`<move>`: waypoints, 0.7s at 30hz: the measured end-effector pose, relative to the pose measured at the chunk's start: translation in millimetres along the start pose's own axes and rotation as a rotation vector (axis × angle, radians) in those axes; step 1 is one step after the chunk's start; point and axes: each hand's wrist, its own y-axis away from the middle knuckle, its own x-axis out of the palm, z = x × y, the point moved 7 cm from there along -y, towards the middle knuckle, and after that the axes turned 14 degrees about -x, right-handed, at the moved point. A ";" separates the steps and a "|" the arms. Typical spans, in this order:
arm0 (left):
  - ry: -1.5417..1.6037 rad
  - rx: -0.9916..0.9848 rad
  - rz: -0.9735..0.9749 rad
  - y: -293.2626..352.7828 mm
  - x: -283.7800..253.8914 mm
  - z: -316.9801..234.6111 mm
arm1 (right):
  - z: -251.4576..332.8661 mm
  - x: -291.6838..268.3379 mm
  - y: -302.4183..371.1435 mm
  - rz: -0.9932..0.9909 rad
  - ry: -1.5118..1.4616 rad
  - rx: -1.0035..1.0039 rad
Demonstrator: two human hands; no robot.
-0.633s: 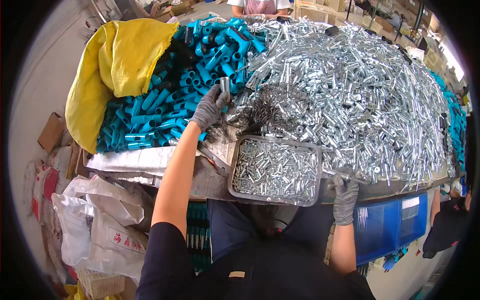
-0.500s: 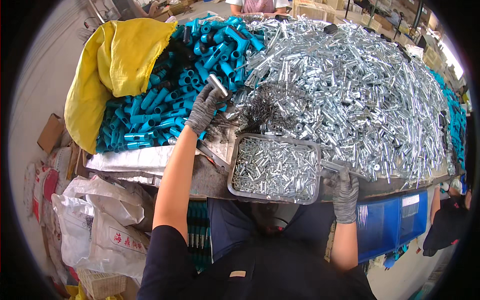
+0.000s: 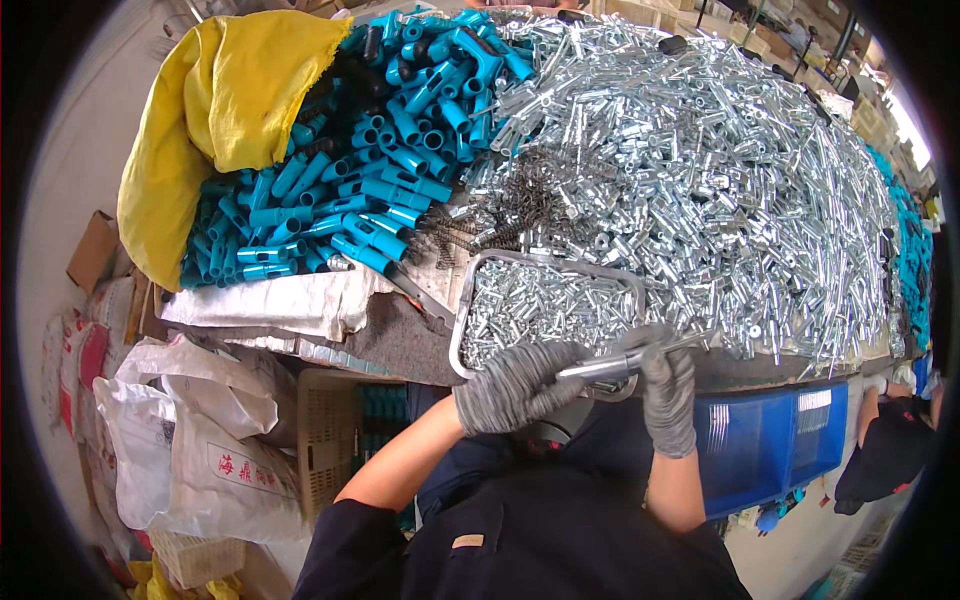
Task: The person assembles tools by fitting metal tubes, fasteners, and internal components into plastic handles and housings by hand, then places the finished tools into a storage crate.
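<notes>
In front of my body both gloved hands have come together. My left hand (image 3: 520, 385), in a grey striped glove, is closed on a shiny metal tube (image 3: 602, 368) that points right. The fingers of my right hand (image 3: 668, 395) wrap a thin metal rod (image 3: 692, 341), whose end sticks out to the right. The tube's right end meets the right hand's fingers; whether the rod sits inside it is hidden. Just behind the hands stands a plastic tray (image 3: 458, 335) of small silver pins, its near side covered by them.
A heap of silver metal parts (image 3: 720, 190) spreads over the table's right side. Teal tubes (image 3: 375, 190) lie piled at left beside a yellow cloth (image 3: 240, 90). Dark springs (image 3: 520, 205) lie between. Blue bins (image 3: 745, 450) and a white sack (image 3: 200, 450) flank me below.
My left hand has come down from the teal pile to my right hand, bringing the metal tube. My right hand has shifted slightly left, still with the rod.
</notes>
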 end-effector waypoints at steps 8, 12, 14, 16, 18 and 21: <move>0.696 -0.396 0.238 15.7 37.4 -6.4 | 12.1 41.3 9.2 0.094 -0.278 0.175; -0.087 0.215 -0.356 24.4 2.8 -41.4 | 19.4 32.1 6.6 -0.078 -0.314 -0.034; 0.076 0.203 -0.397 21.6 -7.8 -53.3 | 19.6 55.2 18.3 0.135 -0.409 0.128; 0.354 0.141 -0.278 15.4 -10.0 -59.0 | -3.2 53.5 43.3 0.112 -0.446 0.172; 0.341 0.030 -0.386 12.9 -17.5 -46.6 | -1.7 34.6 34.8 0.055 -0.178 0.191; -0.172 0.238 -0.708 15.2 -40.5 -69.8 | 3.2 17.5 20.5 0.124 0.194 0.014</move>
